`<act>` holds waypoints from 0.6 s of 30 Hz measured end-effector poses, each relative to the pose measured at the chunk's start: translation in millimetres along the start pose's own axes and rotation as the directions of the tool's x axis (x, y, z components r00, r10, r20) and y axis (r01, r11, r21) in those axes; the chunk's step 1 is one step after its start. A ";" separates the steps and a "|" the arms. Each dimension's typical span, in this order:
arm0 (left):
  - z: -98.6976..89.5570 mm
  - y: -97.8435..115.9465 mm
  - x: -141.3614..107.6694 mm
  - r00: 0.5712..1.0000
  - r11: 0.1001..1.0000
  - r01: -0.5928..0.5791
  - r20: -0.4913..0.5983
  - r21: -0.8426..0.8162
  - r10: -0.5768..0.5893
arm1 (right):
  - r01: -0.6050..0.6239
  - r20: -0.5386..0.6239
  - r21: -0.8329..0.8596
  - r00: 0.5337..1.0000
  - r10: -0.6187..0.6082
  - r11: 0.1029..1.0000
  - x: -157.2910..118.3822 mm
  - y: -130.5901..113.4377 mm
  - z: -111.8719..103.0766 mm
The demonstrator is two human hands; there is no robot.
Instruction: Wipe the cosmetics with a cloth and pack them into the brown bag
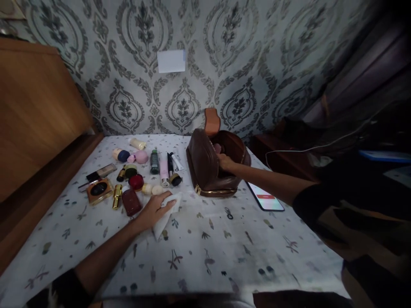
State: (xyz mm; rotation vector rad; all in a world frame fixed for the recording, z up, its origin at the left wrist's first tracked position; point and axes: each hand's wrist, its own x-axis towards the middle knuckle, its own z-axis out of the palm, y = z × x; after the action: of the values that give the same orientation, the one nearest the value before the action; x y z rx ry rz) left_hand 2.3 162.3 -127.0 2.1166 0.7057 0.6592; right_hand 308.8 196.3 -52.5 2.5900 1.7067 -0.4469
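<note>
My left hand (156, 209) rests on the table with a folded white wipe (166, 218) gripped between thumb and fingers. Just beyond it lie a dark red bottle (131, 202), a cream-coloured jar (157, 190) and a red round pot (136, 182). A brown zippered cosmetic bag (205, 164) stands unzipped with its lid back. My right hand (225, 162) reaches into the bag, and its wall hides the fingertips. Something pinkish (217, 148) shows inside, close to that hand; whether it is touched cannot be made out.
Several cosmetics cover the table's left side, among them a green bottle (154, 161), a pink tube (164, 171), a gold lipstick (117, 196) and a compact (99, 188). A lit phone (268, 199) lies right of the bag. A wooden cabinet (38, 107) borders the left.
</note>
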 end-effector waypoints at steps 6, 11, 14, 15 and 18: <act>-0.9 -2.0 -0.9 1.000 1.000 -0.003 0.010 0.001 0.003 | 0.001 0.019 -0.043 1.000 0.000 0.999 -1.3 -0.8 -1.3; -0.9 -4.1 -1.5 1.000 1.000 -0.001 0.026 0.022 0.001 | 0.028 0.014 -0.068 1.000 -0.027 0.997 -3.6 -1.3 -3.1; -1.5 -1.7 -1.6 1.000 1.000 -0.005 0.016 0.019 0.005 | 0.060 0.019 -0.083 0.998 -0.059 0.995 -7.9 -3.7 -5.6; -1.8 -0.4 -1.7 1.000 1.000 -0.008 0.015 0.016 0.008 | 0.068 0.023 -0.090 0.998 -0.066 0.994 -9.9 -4.8 -6.9; -2.8 3.4 -2.1 1.000 1.000 -0.025 0.017 -0.001 0.025 | 0.087 0.034 -0.120 0.996 -0.083 0.989 -17.5 -8.2 -12.8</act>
State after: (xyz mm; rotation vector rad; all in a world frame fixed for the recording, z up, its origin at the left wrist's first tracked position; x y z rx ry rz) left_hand -0.1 160.5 -123.2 2.1307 0.6708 0.6546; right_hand 297.9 186.0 -34.8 2.4233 1.7809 -0.3677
